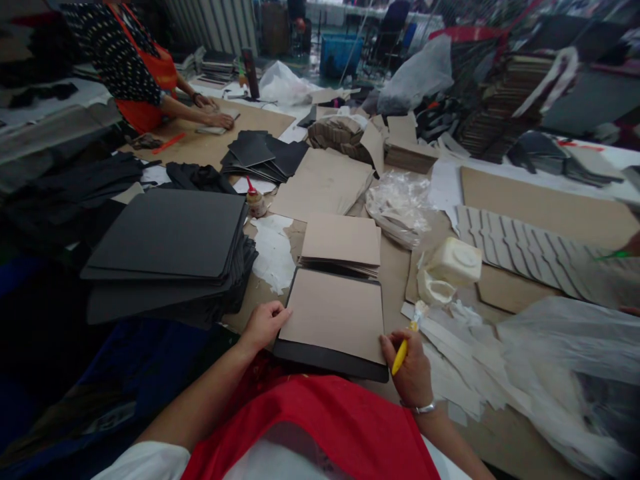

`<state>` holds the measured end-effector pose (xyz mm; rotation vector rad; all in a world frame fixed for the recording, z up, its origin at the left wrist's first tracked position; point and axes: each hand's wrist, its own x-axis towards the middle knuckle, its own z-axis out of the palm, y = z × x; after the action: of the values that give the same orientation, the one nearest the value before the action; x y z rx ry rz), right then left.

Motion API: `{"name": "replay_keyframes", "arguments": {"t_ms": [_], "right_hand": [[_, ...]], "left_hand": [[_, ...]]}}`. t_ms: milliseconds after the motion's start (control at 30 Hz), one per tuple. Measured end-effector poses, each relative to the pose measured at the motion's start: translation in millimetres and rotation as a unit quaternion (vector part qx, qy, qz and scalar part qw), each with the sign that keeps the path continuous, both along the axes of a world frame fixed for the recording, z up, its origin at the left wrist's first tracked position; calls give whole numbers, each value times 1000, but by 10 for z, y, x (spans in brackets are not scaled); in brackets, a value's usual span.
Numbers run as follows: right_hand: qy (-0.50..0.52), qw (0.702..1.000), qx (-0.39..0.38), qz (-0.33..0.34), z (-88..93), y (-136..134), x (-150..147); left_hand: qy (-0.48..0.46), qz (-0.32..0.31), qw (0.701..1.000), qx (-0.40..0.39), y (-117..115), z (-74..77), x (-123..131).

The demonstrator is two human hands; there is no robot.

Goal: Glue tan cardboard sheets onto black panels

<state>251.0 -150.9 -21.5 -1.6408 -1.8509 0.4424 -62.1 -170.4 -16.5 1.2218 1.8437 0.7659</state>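
A beige board (335, 313) lies on a black sheet (330, 360) at the table's near edge, the black showing along its front. My left hand (266, 325) is at the board's left edge, its fingers closed on that edge. Between the fingers of my right hand (409, 363) is a brush with a yellow handle (400, 358), bristles pointing up and away; the fingertips also touch the board's right corner. Directly behind the board sits a stack of smaller beige boards (341, 240).
Left of me rises a stack of black sheets (167, 233). A glue bottle (257, 202) stands behind it. On the right are a cut plastic jug (455, 261), paper scraps and plastic bags (565, 367). A person in an orange apron (150, 93) works at the far left.
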Motion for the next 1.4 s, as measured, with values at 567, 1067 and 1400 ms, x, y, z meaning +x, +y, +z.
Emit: {"name": "replay_keyframes", "arguments": {"t_ms": [567, 1067, 1400], "right_hand": [[40, 996, -78, -6, 129, -35, -22], [-65, 993, -94, 17, 119, 56, -55], [-110, 989, -86, 44, 80, 65, -37]], "left_hand": [[30, -37, 997, -53, -16, 82, 20], [134, -143, 980, -34, 160, 170, -99], [269, -225, 933, -80, 210, 365, -164]]}}
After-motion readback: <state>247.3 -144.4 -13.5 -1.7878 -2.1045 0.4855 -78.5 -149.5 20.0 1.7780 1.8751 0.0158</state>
